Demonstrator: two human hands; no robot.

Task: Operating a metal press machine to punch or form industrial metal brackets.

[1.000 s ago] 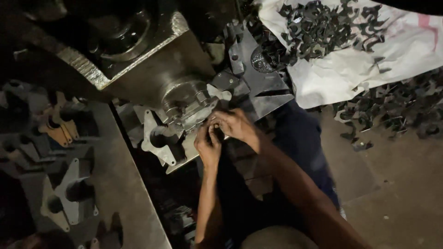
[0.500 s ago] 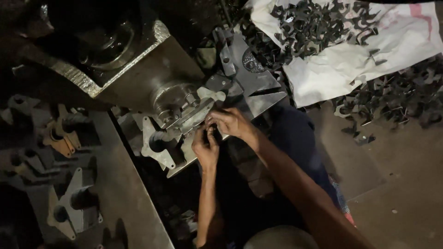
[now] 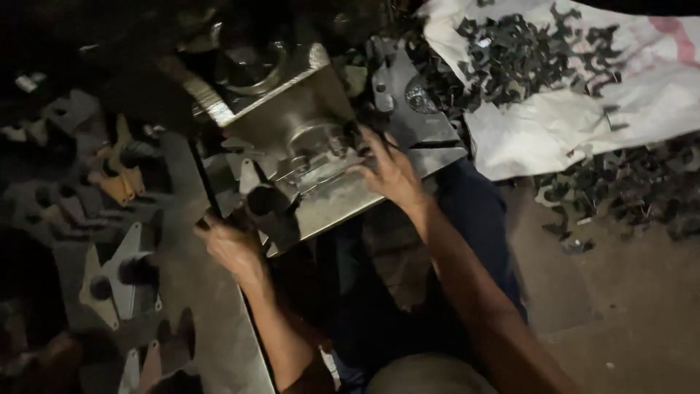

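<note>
Far left of frame: dark flat metal cutouts [image 3: 109, 281] on a grey steel bench [image 3: 211, 328], roughly six or seven discernible, exact count impossible in the dim light; two rust-orange ones [image 3: 117, 179] among them. Left of centre: left hand [image 3: 232, 244] low by the press bed's near-left corner, fingers curled, apparently pinching a small dark part, though too blurred to confirm. Centre: one press die block [image 3: 306, 157] on a tilted steel bed plate [image 3: 343, 204], one shiny blank seated in the die, cannot tell whether punched yet. Just right of centre: right hand [image 3: 390, 171] spread fairly wide, fingertips touching the die's right edge, nothing clearly held. Upper right: one white sack [image 3: 642, 109] carrying a heap of small dark stamped pieces [image 3: 525, 51], dozens, uncountable. Lower right: more of the same scattered on the floor [image 3: 620, 197], also dozens. Judging progress: large pile done or waiting, one piece in the die mid-cycle.
</note>
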